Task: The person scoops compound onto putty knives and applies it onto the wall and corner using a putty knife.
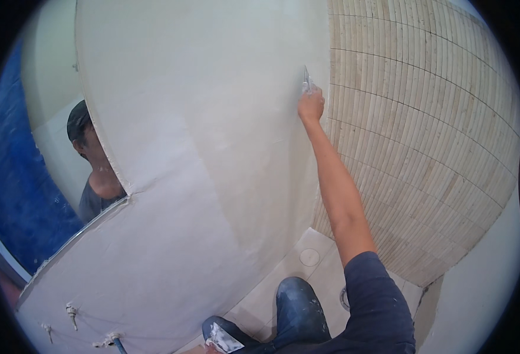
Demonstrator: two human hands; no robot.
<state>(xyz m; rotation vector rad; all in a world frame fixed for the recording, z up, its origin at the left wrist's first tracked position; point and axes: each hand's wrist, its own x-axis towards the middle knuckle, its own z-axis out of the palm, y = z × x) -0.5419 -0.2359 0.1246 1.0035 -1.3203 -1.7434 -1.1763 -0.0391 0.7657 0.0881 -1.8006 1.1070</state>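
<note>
My right arm stretches up to the pale, smooth wall. My right hand is closed round a putty knife, whose thin blade points up at the wall beside the tiled corner. White paste clings to the knife and fingers. Low in the view, my left hand shows only in part, in front of my knee. It seems closed on the edge of a flat plate loaded with white paste. Most of that hand's fingers are hidden by the frame's lower edge.
Narrow beige tiles cover the right wall. Pipe fittings jut from the wall at lower left. A mirror-like panel at left shows a person's head and shoulder and a blue surface. The tiled floor has a round drain.
</note>
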